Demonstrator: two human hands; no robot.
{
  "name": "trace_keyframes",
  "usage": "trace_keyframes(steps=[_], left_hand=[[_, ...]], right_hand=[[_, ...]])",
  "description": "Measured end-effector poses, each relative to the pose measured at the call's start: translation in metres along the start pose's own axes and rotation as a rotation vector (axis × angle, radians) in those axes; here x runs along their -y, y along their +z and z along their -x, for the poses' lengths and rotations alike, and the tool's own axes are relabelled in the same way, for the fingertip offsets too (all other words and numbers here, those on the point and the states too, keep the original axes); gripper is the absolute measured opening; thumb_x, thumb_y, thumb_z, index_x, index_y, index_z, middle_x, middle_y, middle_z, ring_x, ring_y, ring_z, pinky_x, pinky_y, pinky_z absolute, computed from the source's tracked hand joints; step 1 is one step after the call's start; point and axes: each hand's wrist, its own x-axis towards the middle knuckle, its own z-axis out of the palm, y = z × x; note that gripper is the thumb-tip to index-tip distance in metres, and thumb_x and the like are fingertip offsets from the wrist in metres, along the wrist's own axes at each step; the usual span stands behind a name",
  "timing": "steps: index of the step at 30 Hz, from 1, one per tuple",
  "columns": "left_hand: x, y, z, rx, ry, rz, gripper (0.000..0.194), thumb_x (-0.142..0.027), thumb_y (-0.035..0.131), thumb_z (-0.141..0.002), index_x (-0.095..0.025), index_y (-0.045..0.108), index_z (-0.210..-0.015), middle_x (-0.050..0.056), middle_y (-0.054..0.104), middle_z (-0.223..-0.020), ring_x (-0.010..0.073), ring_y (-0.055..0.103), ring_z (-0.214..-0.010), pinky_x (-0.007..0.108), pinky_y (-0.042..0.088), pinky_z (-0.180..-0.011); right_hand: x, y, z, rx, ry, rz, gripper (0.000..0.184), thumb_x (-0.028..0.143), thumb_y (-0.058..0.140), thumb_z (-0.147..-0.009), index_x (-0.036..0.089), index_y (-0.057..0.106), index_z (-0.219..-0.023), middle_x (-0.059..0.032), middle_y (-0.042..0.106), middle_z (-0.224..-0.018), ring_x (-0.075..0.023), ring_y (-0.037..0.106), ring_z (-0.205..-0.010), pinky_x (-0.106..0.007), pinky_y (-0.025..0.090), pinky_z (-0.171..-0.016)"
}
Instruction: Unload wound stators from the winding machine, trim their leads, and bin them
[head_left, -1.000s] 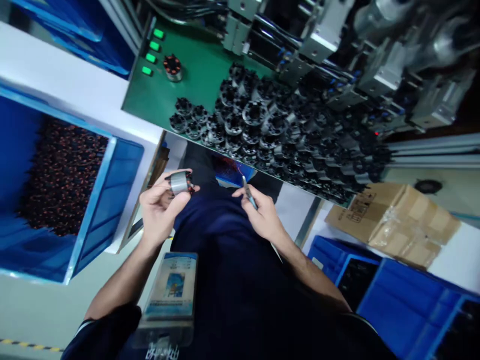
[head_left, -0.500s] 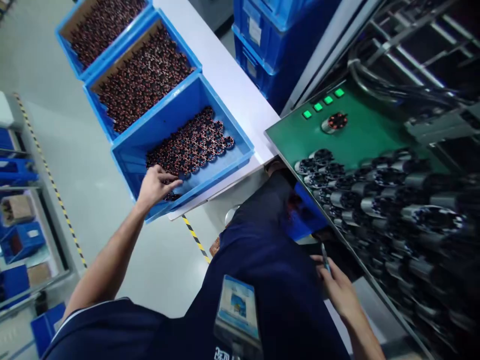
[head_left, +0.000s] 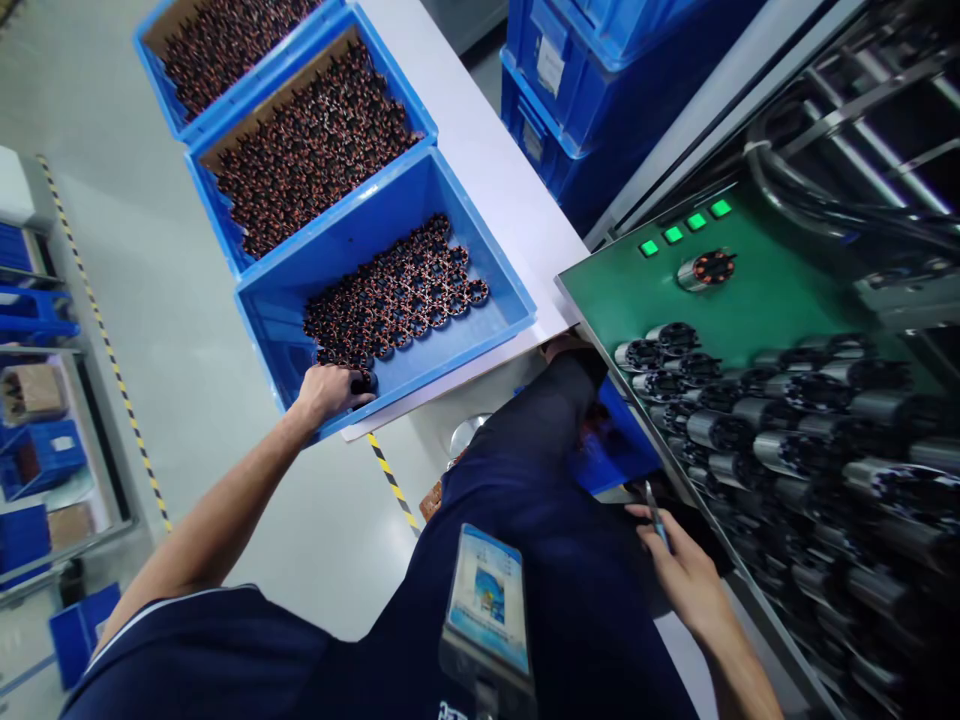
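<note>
Since the earlier frame, the left hand (head_left: 326, 393) had slid toward the near wall of the blue plastic bin (head_left: 480, 250), and its fingers had drawn together, narrow, over a dark wound stator (head_left: 364, 382) at the near edge of the pile. The right hand (head_left: 686, 580) was well apart, off to the right, pinching a slim pen-shaped tool (head_left: 657, 517) between thumb and fingers, close to the edge of the green panel (head_left: 780, 290).

The bin held a single layer of copper-wound stators (head_left: 397, 295), packed together in its middle with bare blue floor showing around them. Two fuller bins (head_left: 352, 60) stood end to end beyond it on the far side, all of them on a white table (head_left: 480, 170). The panel carried four lit green buttons (head_left: 679, 225) and one stator standing alone (head_left: 706, 270), with rows of steel-sleeved stators (head_left: 795, 430) filling its near right. Stacked blue crates (head_left: 577, 100) stood beyond the table. A badge holder (head_left: 487, 600) hung against the person's navy shirt (head_left: 570, 590), and yellow-and-black floor tape (head_left: 390, 480) ran below the table's near corner.
</note>
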Motion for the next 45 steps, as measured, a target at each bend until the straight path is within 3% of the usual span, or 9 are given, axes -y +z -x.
trace_keyframes(steps=[9, 14, 19, 24, 27, 32, 35, 40, 45], left_hand=[[0.015, -0.017, 0.02, 0.036, 0.022, 0.076, 0.072, -0.077, 0.063, -0.108, -0.033, 0.084, -0.162, 0.014, 0.093, -0.138, 0.0375, 0.087, -0.124, 0.038, 0.061, -0.099], [-0.021, -0.098, 0.038, -0.512, 0.201, 0.414, 0.063, -0.073, 0.071, -0.111, -0.027, 0.089, -0.149, 0.008, 0.088, -0.111, 0.0277, 0.08, -0.093, 0.039, 0.059, -0.09], [-0.168, -0.189, 0.018, -0.931, 0.731, 0.592, 0.048, -0.059, 0.079, -0.114, -0.028, 0.085, -0.151, 0.008, 0.085, -0.123, 0.0292, 0.079, -0.114, 0.046, 0.064, -0.112], [-0.356, -0.246, -0.04, -0.86, 0.988, 0.343, 0.061, -0.026, 0.085, -0.106, -0.024, 0.072, -0.165, 0.017, 0.066, -0.173, 0.0385, 0.061, -0.156, 0.056, 0.057, -0.132], [-0.42, -0.262, -0.075, -0.774, 0.918, 0.111, 0.064, -0.017, 0.084, -0.103, -0.019, 0.073, -0.165, 0.024, 0.055, -0.183, 0.0458, 0.048, -0.168, 0.061, 0.053, -0.133], [-0.438, -0.273, -0.106, -0.751, 0.945, 0.11, 0.023, -0.032, 0.082, -0.109, -0.021, 0.088, -0.128, 0.02, 0.059, -0.179, 0.0434, 0.043, -0.166, 0.066, 0.042, -0.139], [-0.432, -0.268, -0.09, -0.809, 0.952, 0.322, 0.02, -0.038, 0.081, -0.108, -0.019, 0.08, -0.109, 0.021, 0.065, -0.172, 0.0371, 0.051, -0.159, 0.061, 0.039, -0.143], [-0.42, -0.215, 0.017, -0.656, 1.183, 0.917, 0.037, -0.056, 0.078, -0.11, -0.025, 0.06, -0.102, 0.007, 0.08, -0.118, 0.0235, 0.075, -0.107, 0.04, 0.062, -0.103], [-0.413, -0.162, 0.133, -0.637, 1.599, 0.938, 0.018, -0.032, 0.091, -0.104, -0.027, 0.074, -0.107, 0.009, 0.086, -0.138, 0.0308, 0.083, -0.134, 0.046, 0.068, -0.108]], right_hand=[[-0.001, 0.017, 0.006, 0.029, -0.03, -0.039, 0.076, 0.079, 0.064, -0.083, 0.028, 0.09, -0.133, 0.0005, 0.078, -0.075, -0.0272, 0.067, -0.069, -0.044, 0.059, -0.082], [0.012, 0.023, 0.011, -0.003, -0.075, -0.091, 0.073, 0.077, 0.066, -0.082, 0.027, 0.089, -0.13, -0.0032, 0.085, -0.085, -0.0245, 0.062, -0.063, -0.044, 0.06, -0.078], [0.034, 0.024, 0.026, -0.037, -0.213, -0.148, 0.062, 0.07, 0.063, -0.092, 0.026, 0.087, -0.128, -0.0109, 0.094, -0.112, -0.0299, 0.083, -0.092, -0.043, 0.066, -0.101], [0.021, 0.023, 0.047, -0.097, -0.274, -0.221, 0.055, 0.062, 0.061, -0.104, 0.025, 0.085, -0.136, -0.0154, 0.094, -0.137, -0.0343, 0.089, -0.122, -0.047, 0.063, -0.12], [-0.008, 0.026, 0.063, -0.158, -0.234, -0.273, 0.059, 0.065, 0.058, -0.106, 0.024, 0.085, -0.14, -0.0151, 0.094, -0.131, -0.0351, 0.089, -0.118, -0.049, 0.065, -0.119], [-0.058, 0.049, 0.087, -0.277, -0.109, -0.448, 0.064, 0.075, 0.059, -0.103, 0.025, 0.086, -0.134, -0.0159, 0.092, -0.139, -0.0377, 0.087, -0.129, -0.054, 0.061, -0.131], [-0.068, 0.062, 0.097, -0.304, -0.056, -0.539, 0.073, 0.081, 0.059, -0.104, 0.023, 0.087, -0.139, -0.0141, 0.091, -0.132, -0.0327, 0.087, -0.112, -0.053, 0.064, -0.126], [-0.036, 0.048, 0.106, -0.411, -0.131, -0.717, 0.083, 0.084, 0.061, -0.11, 0.021, 0.084, -0.159, -0.0021, 0.079, -0.091, -0.0206, 0.072, -0.08, -0.04, 0.069, -0.091], [0.03, -0.014, 0.122, -0.653, -0.488, -0.907, 0.047, 0.061, 0.076, -0.114, 0.023, 0.095, -0.134, 0.0035, 0.072, -0.074, -0.0128, 0.061, -0.064, -0.031, 0.058, -0.072]])
